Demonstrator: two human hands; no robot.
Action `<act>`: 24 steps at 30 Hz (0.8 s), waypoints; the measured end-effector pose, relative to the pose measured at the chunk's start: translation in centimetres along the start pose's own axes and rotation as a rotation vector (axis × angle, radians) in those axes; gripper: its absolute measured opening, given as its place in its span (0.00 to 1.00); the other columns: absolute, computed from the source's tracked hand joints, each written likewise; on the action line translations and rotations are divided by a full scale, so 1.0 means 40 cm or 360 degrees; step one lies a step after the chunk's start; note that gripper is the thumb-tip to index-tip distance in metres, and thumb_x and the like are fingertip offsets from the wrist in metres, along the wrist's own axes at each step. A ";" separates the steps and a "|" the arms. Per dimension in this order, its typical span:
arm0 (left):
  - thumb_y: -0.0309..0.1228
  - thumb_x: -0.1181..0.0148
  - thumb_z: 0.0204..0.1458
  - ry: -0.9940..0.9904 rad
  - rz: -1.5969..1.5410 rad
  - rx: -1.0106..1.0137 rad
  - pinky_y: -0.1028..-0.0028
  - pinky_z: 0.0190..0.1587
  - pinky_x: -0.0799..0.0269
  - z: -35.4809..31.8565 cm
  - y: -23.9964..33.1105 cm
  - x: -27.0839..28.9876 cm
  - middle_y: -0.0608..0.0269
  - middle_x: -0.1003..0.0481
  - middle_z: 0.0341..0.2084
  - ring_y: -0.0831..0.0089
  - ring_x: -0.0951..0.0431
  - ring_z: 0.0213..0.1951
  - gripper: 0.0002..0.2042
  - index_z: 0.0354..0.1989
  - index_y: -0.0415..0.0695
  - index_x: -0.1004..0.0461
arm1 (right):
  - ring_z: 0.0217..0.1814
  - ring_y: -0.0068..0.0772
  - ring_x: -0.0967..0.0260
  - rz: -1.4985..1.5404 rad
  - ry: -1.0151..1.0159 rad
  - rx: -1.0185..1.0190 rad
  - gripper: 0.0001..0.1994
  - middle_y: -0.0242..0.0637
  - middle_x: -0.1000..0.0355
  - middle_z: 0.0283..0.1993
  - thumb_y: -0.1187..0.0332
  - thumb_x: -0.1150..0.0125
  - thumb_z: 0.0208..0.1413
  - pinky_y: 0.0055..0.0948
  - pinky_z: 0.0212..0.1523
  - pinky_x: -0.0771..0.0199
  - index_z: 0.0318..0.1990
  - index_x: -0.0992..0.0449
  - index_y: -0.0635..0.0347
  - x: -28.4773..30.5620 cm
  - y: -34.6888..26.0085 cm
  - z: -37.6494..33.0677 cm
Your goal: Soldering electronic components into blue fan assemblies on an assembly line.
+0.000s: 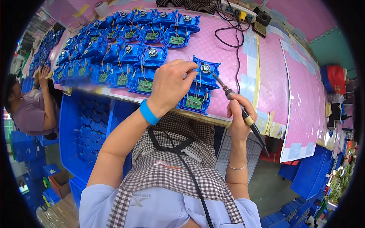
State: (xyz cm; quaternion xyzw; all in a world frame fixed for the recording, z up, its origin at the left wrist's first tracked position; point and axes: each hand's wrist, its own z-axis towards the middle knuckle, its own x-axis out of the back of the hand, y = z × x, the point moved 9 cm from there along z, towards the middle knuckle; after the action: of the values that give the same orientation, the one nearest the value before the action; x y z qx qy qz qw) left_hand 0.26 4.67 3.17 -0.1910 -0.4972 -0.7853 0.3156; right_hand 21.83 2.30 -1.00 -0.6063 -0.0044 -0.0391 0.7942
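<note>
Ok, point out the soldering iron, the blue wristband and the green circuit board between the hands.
Soldering iron (254, 128), head view: its dark rear handle.
Blue wristband (148, 112), head view: its outer surface.
Green circuit board (194, 102), head view: its upper face.

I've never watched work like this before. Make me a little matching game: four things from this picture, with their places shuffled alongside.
Things:
1. soldering iron
2. bright blue band
3. large blue bin
4. checked apron

Places:
A. below the edge of the pink table, toward the left
B. over the pale shirt
C. in the right hand
D. around the wrist of the left hand

Right pairs: 1-C, 2-D, 3-A, 4-B
</note>
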 end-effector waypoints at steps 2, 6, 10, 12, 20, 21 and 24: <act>0.26 0.39 0.46 -0.0033 0.0044 0.0056 0.65 0.31 0.29 0.004 -0.002 -0.016 0.57 0.24 0.24 0.59 0.24 0.28 0.06 0.33 0.42 0.22 | 0.21 0.17 0.37 0.0163 -0.0043 -0.0173 0.08 0.33 0.30 0.24 0.74 0.43 0.56 0.16 0.22 0.41 0.40 0.23 0.69 -0.018 0.029 0.002; 0.27 0.37 0.45 -0.0019 0.0145 -0.0016 0.68 0.29 0.28 0.018 -0.006 -0.033 0.58 0.23 0.25 0.63 0.23 0.26 0.06 0.31 0.41 0.22 | 0.21 0.18 0.37 0.0156 -0.0078 -0.0190 0.08 0.34 0.29 0.24 0.73 0.43 0.57 0.17 0.21 0.40 0.40 0.23 0.69 -0.029 0.038 0.012; 0.26 0.36 0.44 -0.0052 0.0195 -0.0085 0.70 0.28 0.28 0.025 -0.008 -0.054 0.58 0.23 0.25 0.66 0.23 0.25 0.07 0.32 0.40 0.23 | 0.21 0.18 0.37 0.0167 -0.0076 -0.0215 0.08 0.34 0.29 0.23 0.72 0.43 0.57 0.17 0.22 0.40 0.40 0.23 0.68 -0.031 0.044 0.016; 0.26 0.36 0.44 -0.0072 0.0195 -0.0081 0.70 0.29 0.28 0.025 -0.011 -0.061 0.58 0.23 0.25 0.65 0.22 0.26 0.07 0.31 0.40 0.23 | 0.21 0.18 0.37 0.0153 -0.0077 -0.0203 0.09 0.34 0.30 0.23 0.71 0.43 0.57 0.17 0.22 0.40 0.40 0.23 0.68 -0.031 0.043 0.017; 0.24 0.38 0.44 -0.0068 0.0188 -0.0144 0.67 0.31 0.28 0.026 0.003 -0.065 0.56 0.24 0.25 0.61 0.23 0.28 0.06 0.31 0.39 0.23 | 0.25 0.17 0.34 -0.0201 -0.0182 0.0089 0.08 0.34 0.27 0.27 0.74 0.42 0.55 0.16 0.25 0.37 0.42 0.23 0.68 -0.047 -0.007 0.010; 0.24 0.39 0.45 -0.0070 0.0204 -0.0169 0.66 0.31 0.29 0.023 0.012 -0.060 0.56 0.24 0.25 0.60 0.23 0.28 0.05 0.31 0.39 0.23 | 0.26 0.16 0.34 -0.0319 -0.0211 0.0207 0.09 0.34 0.27 0.29 0.75 0.42 0.55 0.16 0.25 0.36 0.42 0.23 0.67 -0.053 -0.024 0.008; 0.23 0.41 0.46 -0.0030 0.0170 -0.0216 0.65 0.32 0.29 0.014 0.038 -0.033 0.55 0.26 0.25 0.59 0.24 0.28 0.05 0.31 0.38 0.23 | 0.28 0.18 0.32 -0.0194 -0.0003 0.0019 0.10 0.37 0.27 0.30 0.75 0.42 0.54 0.17 0.26 0.34 0.44 0.25 0.67 -0.014 -0.012 -0.008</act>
State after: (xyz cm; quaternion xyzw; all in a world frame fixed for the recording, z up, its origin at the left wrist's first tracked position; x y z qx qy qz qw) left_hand 2.25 5.10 3.61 -0.2455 -0.4349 -0.7974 0.3387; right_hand 21.23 1.92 -0.67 -0.6003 -0.0423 -0.0867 0.7939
